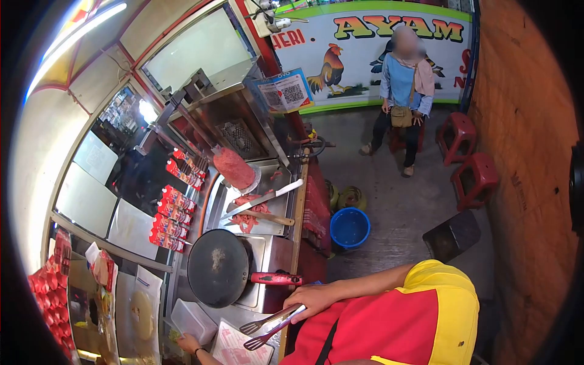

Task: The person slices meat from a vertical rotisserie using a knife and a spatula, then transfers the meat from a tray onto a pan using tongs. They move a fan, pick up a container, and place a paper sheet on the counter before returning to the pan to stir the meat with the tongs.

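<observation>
My right hand (313,298) is closed around the handle end of a pair of metal tongs (272,331). Their slotted tips spread apart over a white printed paper (237,345) on the counter. At the lower left, my left hand (191,344) is beside a clear plastic container (194,319), its fingers bent near something small and green that I cannot make out. Above the tongs, a dark frying pan (216,267) with a red handle (275,278) sits on the stove. Light crumbs or residue show in its middle.
Behind the pan, a tray (267,228) holds sliced meat, a long knife (264,198) and a wooden-handled tool. A meat cone (233,169) stands at the grill. On the floor are a blue bucket (350,228) and red stools (474,181); a person (403,91) sits by the banner.
</observation>
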Available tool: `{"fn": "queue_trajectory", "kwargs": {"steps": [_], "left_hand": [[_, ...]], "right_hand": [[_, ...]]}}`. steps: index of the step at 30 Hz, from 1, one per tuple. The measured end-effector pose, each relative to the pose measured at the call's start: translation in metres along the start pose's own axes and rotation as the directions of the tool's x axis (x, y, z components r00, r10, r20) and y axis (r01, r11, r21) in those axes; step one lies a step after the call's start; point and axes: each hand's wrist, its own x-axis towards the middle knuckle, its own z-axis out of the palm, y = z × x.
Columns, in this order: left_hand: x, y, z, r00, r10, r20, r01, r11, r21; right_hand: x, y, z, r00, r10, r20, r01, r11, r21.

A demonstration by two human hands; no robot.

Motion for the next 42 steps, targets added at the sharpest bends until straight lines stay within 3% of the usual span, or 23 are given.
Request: {"fn": "queue_trajectory", "kwargs": {"steps": [13,16,17,19,20,22,25,28,30,34,38,40,42], "left_hand": [[0.007,0.003,-0.004,0.997,-0.048,0.054,0.042,0.994,0.104],[0.037,-0.024,0.021,0.992,0.126,-0.019,-0.123,0.987,0.100],[0.037,-0.024,0.027,0.953,0.293,0.081,-0.302,0.891,0.338],[0.027,-0.030,0.033,0.760,0.591,0.272,-0.578,0.421,0.699],[0.027,-0.022,0.036,0.972,0.233,0.035,-0.235,0.966,0.104],[0.015,-0.022,0.036,0.996,0.029,0.080,-0.016,0.987,-0.157],[0.007,-0.029,0.030,0.986,-0.096,0.136,0.151,0.860,-0.488],[0.020,-0.037,0.050,0.945,0.314,-0.089,-0.313,0.790,-0.527],[0.036,-0.038,0.043,0.956,0.285,-0.073,-0.294,0.914,-0.280],[0.037,0.008,-0.002,0.863,0.488,-0.134,-0.484,0.873,0.060],[0.063,0.016,0.010,0.772,0.632,-0.071,-0.629,0.775,0.060],[0.069,0.021,0.014,0.834,0.497,0.239,-0.526,0.847,0.077],[0.071,0.021,0.014,0.821,0.504,0.267,-0.542,0.836,0.088]], "right_hand": [[-0.007,-0.004,-0.012,0.985,0.167,0.045,-0.168,0.986,0.002],[-0.006,-0.006,-0.010,0.987,0.156,0.032,-0.155,0.987,-0.026],[-0.007,-0.006,-0.008,0.990,0.140,0.020,-0.139,0.989,-0.038],[-0.006,0.001,0.001,0.993,0.115,-0.009,-0.115,0.993,-0.036],[-0.006,0.002,0.006,0.996,0.084,-0.005,-0.084,0.996,-0.035],[-0.006,0.000,0.018,0.995,0.082,-0.053,-0.083,0.996,-0.021],[-0.006,-0.006,0.027,0.990,0.089,-0.108,-0.091,0.996,-0.020],[-0.007,-0.012,0.040,0.983,0.108,-0.147,-0.114,0.993,-0.034],[-0.008,-0.022,0.057,0.979,0.119,-0.168,-0.128,0.991,-0.040],[-0.006,-0.036,0.075,0.965,0.148,-0.217,-0.163,0.985,-0.053],[-0.002,-0.037,0.105,0.948,0.121,-0.294,-0.153,0.984,-0.091],[-0.001,-0.045,0.118,0.942,0.150,-0.299,-0.183,0.979,-0.088],[-0.001,-0.051,0.129,0.933,0.178,-0.313,-0.213,0.973,-0.083]]}}
